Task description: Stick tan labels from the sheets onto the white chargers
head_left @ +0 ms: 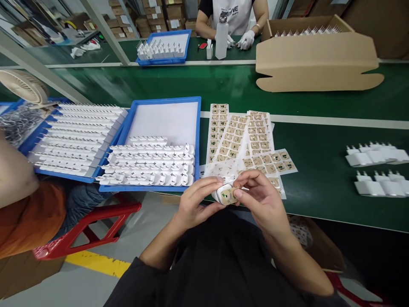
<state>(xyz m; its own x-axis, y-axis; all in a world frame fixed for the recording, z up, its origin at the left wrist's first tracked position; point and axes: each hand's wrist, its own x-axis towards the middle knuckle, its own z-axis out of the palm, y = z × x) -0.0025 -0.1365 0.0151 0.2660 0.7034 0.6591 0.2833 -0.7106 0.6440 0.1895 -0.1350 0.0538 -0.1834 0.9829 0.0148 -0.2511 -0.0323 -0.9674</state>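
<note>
Holding charger [225, 194] (label up), both hands [230, 200]

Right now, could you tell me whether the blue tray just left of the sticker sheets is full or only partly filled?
Partly filled: the blue tray holds rows of white plugs in its near half; its far half shows bare white liner.

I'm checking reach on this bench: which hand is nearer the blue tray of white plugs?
Left. The left hand sits just below the blue tray's near right corner; the right hand is farther right, under the label sheets.
</note>
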